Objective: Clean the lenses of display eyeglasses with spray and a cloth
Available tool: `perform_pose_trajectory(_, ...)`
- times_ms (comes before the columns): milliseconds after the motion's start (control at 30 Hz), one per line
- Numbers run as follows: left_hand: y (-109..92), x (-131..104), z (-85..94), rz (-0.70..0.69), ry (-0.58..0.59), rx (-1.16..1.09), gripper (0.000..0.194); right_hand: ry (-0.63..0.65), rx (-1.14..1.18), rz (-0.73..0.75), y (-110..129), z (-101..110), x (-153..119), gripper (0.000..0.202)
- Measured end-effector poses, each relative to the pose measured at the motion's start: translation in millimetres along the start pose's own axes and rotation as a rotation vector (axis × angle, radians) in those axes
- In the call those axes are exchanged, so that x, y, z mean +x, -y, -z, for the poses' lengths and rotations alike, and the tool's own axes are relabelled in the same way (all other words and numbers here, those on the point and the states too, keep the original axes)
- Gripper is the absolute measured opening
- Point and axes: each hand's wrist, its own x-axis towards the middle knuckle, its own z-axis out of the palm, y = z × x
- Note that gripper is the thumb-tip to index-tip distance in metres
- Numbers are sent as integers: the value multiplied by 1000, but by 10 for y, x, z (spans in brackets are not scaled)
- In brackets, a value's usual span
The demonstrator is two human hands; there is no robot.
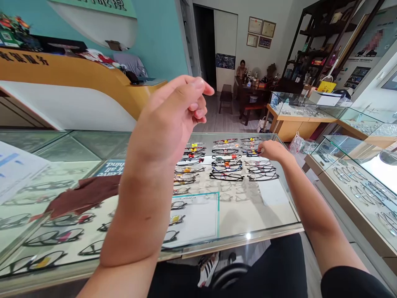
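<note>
My left hand [178,103] is raised over the glass counter, thumb against the index finger and the others curled; nothing shows in it. My left forearm hides part of the counter. At the far right of the counter, my right hand [273,150] pinches the end of a dark pair of eyeglasses [252,153] in the right-hand row. Just nearer lie black eyeglasses [263,176]. A middle row of eyeglasses [226,176], several with coloured tags, lies beside it. Another row of eyeglasses [189,169] is partly behind my left arm.
The glass display counter [257,219] holds more frames inside. A brown cloth [83,194] and white paper [18,169] lie on its left. More display cases [356,174] stand to the right. A person [242,70] sits at the back table, beside a bench [226,95].
</note>
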Motion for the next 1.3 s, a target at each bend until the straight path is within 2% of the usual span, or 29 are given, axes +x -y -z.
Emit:
perform_pose_trajectory(167, -15, 2, -13, 0, 30, 27, 19, 36, -37, -34, 10, -191, 62, 34)
perform_pose_trajectory(533, -55, -36, -45, -7, -10, 9, 17, 47, -85, -33, 96, -358, 166, 33)
perform_pose_trajectory(800, -74, -50, -67, -4, -11, -6, 30, 33, -44, -33, 70, -360, 164, 32)
perform_pose_trajectory(1067, -88, -39, -81, 18, -29, 5, 32, -81, 3, -134, -11, -297, 172, 38)
perform_pose_trajectory(1300, -85, -21, -28, 6, 8, 10, 27, -27, 0, -116, 63, -305, 391, 35)
